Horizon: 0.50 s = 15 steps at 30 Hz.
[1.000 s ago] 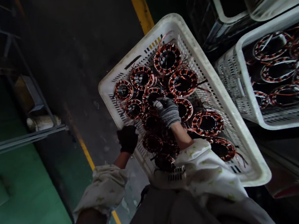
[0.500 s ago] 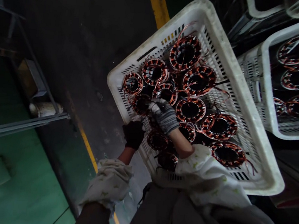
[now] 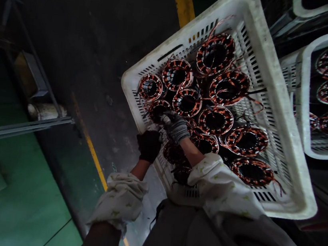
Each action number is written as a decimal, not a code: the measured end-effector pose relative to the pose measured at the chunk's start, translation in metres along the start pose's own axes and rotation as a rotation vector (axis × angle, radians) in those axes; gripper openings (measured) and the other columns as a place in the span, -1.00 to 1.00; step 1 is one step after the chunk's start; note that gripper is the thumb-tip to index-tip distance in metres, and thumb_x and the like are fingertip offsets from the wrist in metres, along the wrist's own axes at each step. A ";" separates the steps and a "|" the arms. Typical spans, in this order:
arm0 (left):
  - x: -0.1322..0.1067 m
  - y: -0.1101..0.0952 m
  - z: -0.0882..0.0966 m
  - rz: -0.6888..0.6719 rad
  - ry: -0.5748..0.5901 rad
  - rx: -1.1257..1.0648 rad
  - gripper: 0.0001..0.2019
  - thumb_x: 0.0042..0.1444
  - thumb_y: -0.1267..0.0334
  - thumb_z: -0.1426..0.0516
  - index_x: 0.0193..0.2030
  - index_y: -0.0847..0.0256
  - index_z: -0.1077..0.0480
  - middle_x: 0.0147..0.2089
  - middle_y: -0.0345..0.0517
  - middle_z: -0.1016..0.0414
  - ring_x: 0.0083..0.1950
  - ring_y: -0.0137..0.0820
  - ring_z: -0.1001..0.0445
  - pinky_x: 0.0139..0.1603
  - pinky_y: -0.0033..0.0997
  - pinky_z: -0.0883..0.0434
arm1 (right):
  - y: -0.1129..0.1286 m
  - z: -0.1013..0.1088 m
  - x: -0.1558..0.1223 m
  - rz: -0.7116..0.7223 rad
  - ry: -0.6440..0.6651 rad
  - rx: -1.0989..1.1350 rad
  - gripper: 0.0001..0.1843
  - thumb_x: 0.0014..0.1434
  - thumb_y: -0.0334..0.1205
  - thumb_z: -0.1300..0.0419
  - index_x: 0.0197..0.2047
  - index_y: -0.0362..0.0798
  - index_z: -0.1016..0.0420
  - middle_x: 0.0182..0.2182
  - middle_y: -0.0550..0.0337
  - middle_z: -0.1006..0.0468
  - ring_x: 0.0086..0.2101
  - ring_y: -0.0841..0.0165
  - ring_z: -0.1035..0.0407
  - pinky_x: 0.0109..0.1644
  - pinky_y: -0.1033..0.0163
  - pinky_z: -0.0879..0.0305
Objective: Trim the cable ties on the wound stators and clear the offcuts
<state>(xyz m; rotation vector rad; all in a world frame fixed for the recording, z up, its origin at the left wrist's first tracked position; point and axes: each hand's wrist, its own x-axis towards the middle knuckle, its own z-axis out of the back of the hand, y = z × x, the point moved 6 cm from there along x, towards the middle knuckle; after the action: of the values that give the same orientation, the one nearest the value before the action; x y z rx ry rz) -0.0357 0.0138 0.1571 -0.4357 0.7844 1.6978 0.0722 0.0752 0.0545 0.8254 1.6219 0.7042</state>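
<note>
A white plastic crate (image 3: 281,96) holds several motor stators, ring-shaped with copper windings and loose lead wires. My right hand (image 3: 177,129), in a grey striped glove, lies over the left part of the crate, its fingers drawn together beside a stator (image 3: 158,104). What those fingers pinch is hidden. My left hand (image 3: 149,145), in a dark glove, is closed by the crate's near left edge, just below that stator. Whatever is between its fingers is too dark to make out. Close by are another stator (image 3: 199,103) and one (image 3: 175,153) partly covered by my right hand.
A second white crate (image 3: 306,97) with more stators stands to the right. At the left are a metal rack (image 3: 31,123) and a green surface (image 3: 23,185). Yellow lines (image 3: 94,156) mark the dark floor.
The view has shifted a little, so the crate appears slightly larger and further right. Both hands stay beside the same stator, my right hand slightly lower against it.
</note>
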 end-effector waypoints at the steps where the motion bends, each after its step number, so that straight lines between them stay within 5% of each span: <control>1: 0.000 0.000 -0.001 0.001 -0.006 0.001 -0.66 0.56 0.18 -0.07 0.10 0.20 -0.68 0.05 0.18 -0.72 0.20 0.00 -0.59 0.16 -0.08 -0.31 | -0.001 0.000 0.000 -0.014 -0.001 -0.014 -0.76 0.25 -0.09 -0.41 -0.04 0.05 -0.65 -0.11 0.07 -0.81 -0.08 0.13 -0.70 0.25 -0.14 -0.64; 7: 0.001 0.002 -0.007 -0.008 -0.005 -0.006 -0.65 0.55 0.17 -0.08 0.12 0.19 -0.69 0.09 0.18 -0.71 0.23 0.02 -0.58 0.20 -0.03 -0.31 | 0.012 0.002 0.000 -0.062 -0.018 0.089 -0.78 0.18 -0.09 -0.47 -0.11 0.09 -0.65 -0.15 0.15 -0.80 -0.08 0.17 -0.68 0.29 -0.09 -0.63; 11: 0.001 0.003 -0.007 0.001 0.014 0.000 -0.67 0.48 0.24 -0.13 0.17 0.19 -0.70 0.09 0.18 -0.71 0.22 0.01 -0.58 0.18 -0.06 -0.32 | 0.046 0.014 0.004 0.113 -0.148 0.256 -0.63 0.28 0.16 -0.41 -0.07 0.06 -0.62 -0.15 0.10 -0.77 -0.14 0.22 -0.64 0.15 0.00 -0.68; 15: -0.001 0.002 -0.001 -0.009 0.037 -0.014 -0.57 0.46 0.29 -0.14 0.36 0.11 -0.65 0.12 0.17 -0.72 0.23 -0.01 -0.60 0.17 -0.06 -0.32 | 0.062 -0.002 0.036 0.133 -0.085 0.257 -0.58 0.33 0.18 -0.36 0.03 0.04 -0.59 -0.17 0.10 -0.76 -0.27 0.26 -0.60 0.01 0.04 -0.70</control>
<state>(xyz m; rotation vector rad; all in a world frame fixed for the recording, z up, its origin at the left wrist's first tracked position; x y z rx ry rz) -0.0372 0.0123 0.1570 -0.4806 0.7966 1.6922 0.0751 0.1408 0.0843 1.1428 1.6109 0.5509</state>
